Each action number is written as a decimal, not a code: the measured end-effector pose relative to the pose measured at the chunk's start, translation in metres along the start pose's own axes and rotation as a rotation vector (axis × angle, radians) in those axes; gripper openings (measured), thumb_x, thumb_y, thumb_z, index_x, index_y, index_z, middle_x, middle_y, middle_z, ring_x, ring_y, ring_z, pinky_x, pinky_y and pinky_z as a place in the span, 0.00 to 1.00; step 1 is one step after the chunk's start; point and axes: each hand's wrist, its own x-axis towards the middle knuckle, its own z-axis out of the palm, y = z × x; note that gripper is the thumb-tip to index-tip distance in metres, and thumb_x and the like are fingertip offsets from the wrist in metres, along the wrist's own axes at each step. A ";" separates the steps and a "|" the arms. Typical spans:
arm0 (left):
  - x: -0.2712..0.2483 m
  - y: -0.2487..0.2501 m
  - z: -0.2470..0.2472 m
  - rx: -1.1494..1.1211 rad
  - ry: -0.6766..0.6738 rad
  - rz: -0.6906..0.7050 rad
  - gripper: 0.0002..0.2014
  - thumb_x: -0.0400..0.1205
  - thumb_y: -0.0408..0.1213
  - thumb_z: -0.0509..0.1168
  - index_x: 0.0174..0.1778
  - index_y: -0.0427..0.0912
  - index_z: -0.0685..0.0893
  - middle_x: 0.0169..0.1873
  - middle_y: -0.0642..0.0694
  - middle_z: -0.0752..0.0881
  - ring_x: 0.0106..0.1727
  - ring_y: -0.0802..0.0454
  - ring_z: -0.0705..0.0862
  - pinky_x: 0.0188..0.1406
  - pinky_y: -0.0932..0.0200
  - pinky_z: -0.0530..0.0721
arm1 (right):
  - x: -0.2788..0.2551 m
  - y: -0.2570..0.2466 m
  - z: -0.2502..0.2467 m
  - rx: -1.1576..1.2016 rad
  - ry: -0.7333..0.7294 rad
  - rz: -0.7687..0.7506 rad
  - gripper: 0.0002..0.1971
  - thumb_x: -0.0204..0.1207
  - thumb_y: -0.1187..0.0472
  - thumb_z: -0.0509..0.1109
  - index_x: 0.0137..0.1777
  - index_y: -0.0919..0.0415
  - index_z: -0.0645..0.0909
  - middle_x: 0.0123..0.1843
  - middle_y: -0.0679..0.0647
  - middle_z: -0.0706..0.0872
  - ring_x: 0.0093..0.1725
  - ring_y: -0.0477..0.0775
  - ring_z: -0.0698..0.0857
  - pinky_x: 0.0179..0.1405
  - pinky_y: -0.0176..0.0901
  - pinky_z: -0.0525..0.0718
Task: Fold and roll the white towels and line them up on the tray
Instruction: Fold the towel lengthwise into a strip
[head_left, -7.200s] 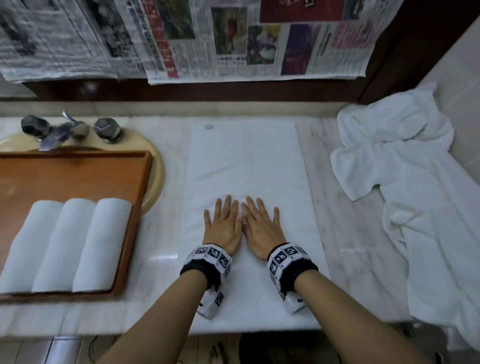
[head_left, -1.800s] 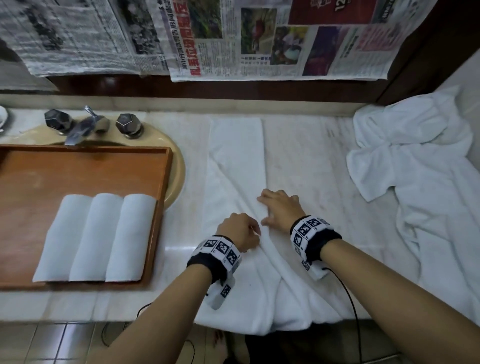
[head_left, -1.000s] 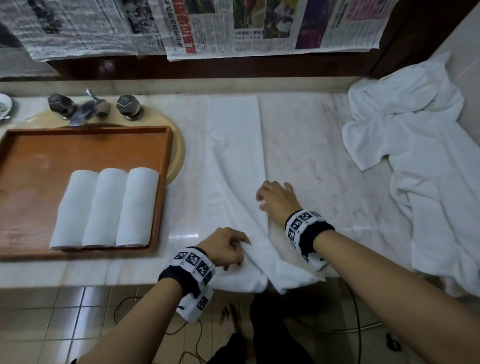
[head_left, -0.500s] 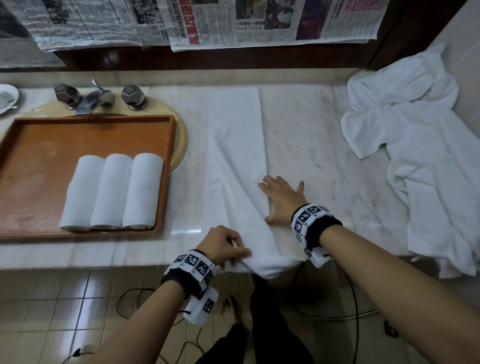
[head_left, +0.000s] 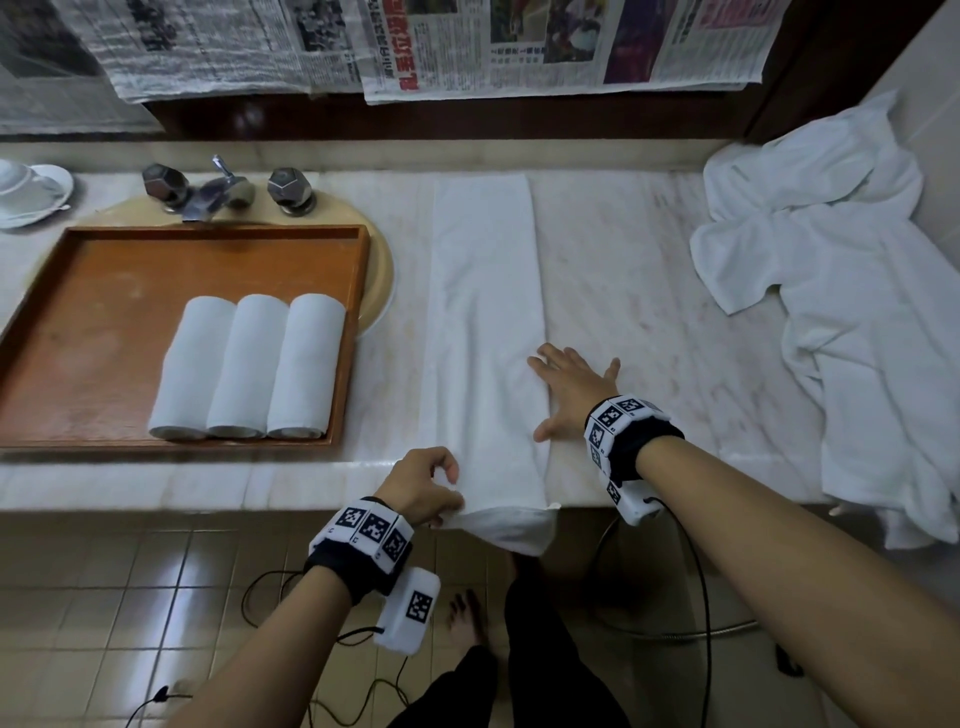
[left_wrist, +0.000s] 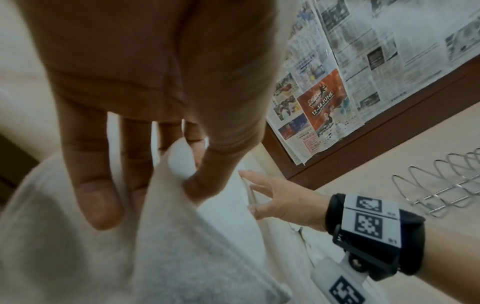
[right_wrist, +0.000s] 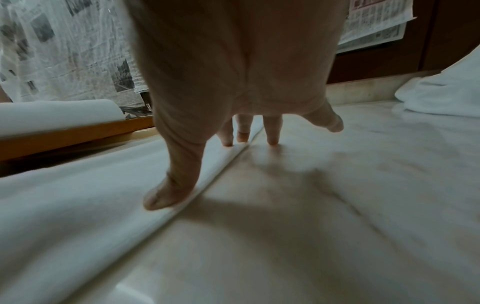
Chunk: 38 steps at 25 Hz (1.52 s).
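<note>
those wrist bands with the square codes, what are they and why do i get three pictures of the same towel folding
No machine here: a person works with bare hands and wears three cameras. The coded bands hold the two wrist cameras. The wide picture comes from a camera on the head, looking down at a marble counter. The other two look along each hand at its fingers.

On the counter lies a long folded white towel, its near end hanging over the edge. The left hand pinches that near end; the left wrist view shows thumb and fingers in a grip on the cloth. The right hand lies flat and open, fingers pressing the towel's right edge.

To the left, a wooden tray holds three rolled towels side by side. To the right is a heap of loose white towels.
</note>
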 end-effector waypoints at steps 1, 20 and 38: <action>-0.001 -0.001 -0.003 0.030 -0.013 0.000 0.17 0.65 0.24 0.76 0.39 0.45 0.77 0.36 0.41 0.82 0.30 0.46 0.80 0.32 0.48 0.86 | 0.000 0.000 0.000 0.001 -0.001 0.003 0.57 0.65 0.39 0.79 0.85 0.46 0.44 0.86 0.41 0.39 0.85 0.53 0.39 0.72 0.86 0.42; -0.016 -0.019 0.015 -0.225 0.264 -0.209 0.24 0.67 0.38 0.81 0.50 0.46 0.74 0.52 0.39 0.83 0.52 0.42 0.84 0.47 0.50 0.85 | -0.067 -0.041 0.056 0.373 0.091 0.378 0.19 0.78 0.44 0.66 0.36 0.60 0.80 0.39 0.56 0.84 0.38 0.59 0.82 0.35 0.43 0.77; -0.014 -0.022 0.007 -0.160 0.317 -0.302 0.15 0.77 0.45 0.73 0.29 0.41 0.80 0.30 0.45 0.84 0.36 0.48 0.83 0.36 0.61 0.76 | -0.075 -0.011 0.059 0.815 0.436 0.223 0.12 0.71 0.61 0.71 0.26 0.61 0.84 0.25 0.55 0.85 0.30 0.55 0.83 0.38 0.46 0.85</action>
